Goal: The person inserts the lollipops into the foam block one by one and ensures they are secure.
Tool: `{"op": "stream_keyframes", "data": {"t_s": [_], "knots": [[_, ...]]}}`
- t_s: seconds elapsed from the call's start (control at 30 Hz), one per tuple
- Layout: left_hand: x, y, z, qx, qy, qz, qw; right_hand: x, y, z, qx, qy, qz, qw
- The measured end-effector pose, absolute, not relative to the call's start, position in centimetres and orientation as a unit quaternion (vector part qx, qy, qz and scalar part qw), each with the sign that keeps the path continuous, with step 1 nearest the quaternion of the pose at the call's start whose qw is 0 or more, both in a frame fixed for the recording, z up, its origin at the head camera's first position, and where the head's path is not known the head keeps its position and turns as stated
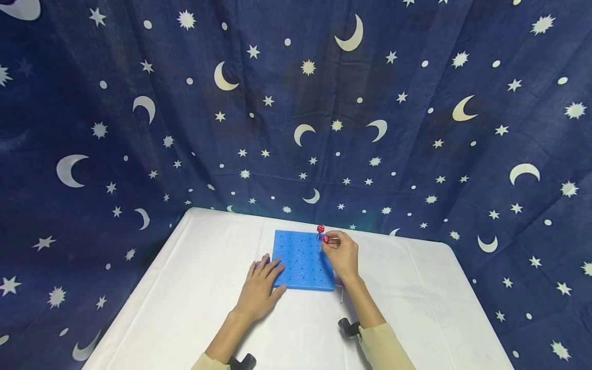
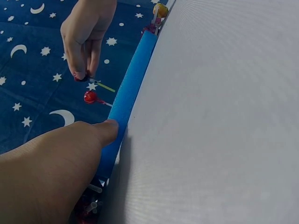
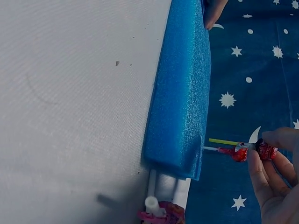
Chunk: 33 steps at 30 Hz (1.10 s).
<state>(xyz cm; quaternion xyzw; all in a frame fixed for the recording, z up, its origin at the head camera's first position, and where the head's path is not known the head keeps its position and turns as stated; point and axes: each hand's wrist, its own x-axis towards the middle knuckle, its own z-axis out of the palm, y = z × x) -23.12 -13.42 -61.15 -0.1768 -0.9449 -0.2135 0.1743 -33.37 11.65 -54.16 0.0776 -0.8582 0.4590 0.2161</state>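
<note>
A blue foam board point(image 1: 302, 259) with small holes lies on the white table. Upright near its far right corner stands a red lollipop point(image 1: 320, 228), its stick in the foam. My right hand point(image 1: 343, 255) pinches a second red-wrapped lollipop point(image 3: 267, 150) by its head; its yellow-green stick point(image 3: 223, 141) points toward the board beside the standing one point(image 2: 90, 97). My left hand point(image 1: 259, 293) lies with spread fingers over the board's left edge, its thumb point(image 2: 108, 131) against the near side.
More wrapped lollipops lie by the board's right side, among them a pink one point(image 3: 163, 213) and a yellow one point(image 2: 160, 10). Others point(image 2: 88, 207) lie at its left, partly behind my left hand. A dark blue curtain point(image 1: 277, 123) with moons and stars hangs behind the white table point(image 1: 185, 288).
</note>
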Motion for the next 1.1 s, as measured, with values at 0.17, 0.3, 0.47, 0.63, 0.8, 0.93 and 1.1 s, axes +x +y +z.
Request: {"op": "stream_keyframes", "data": {"t_s": [0.17,0.3,0.47,0.63,0.8,0.93,1.1], "knots": [[-23.1,-13.5,-61.0,-0.179,-0.943,-0.214,0.179,-33.8,11.3,-54.0,0.076,-0.860,0.460,0.207],[-23.0,-13.5,-60.9,-0.175,-0.945,-0.214,0.175,-33.9,10.9,-53.7,0.082,-0.858,0.465,0.203],[-23.1,-13.5,-61.0,-0.169,-0.948,-0.210,0.168,-34.2,10.7,-53.2,0.098,-0.852,0.473,0.202],[-23.2,-13.4,-61.2,-0.170,-0.949,-0.208,0.168,-34.7,10.6,-53.0,0.102,-0.865,0.444,0.210],[-23.1,-13.4,-61.0,-0.170,-0.948,-0.212,0.166,-35.0,10.6,-53.0,0.100,-0.879,0.408,0.226],[-23.1,-13.5,-61.0,-0.169,-0.947,-0.212,0.170,-35.4,10.4,-53.1,0.099,-0.881,0.403,0.227],[-23.2,-13.5,-61.2,-0.168,-0.949,-0.206,0.168,-35.7,10.3,-53.2,0.096,-0.881,0.409,0.218]]}}
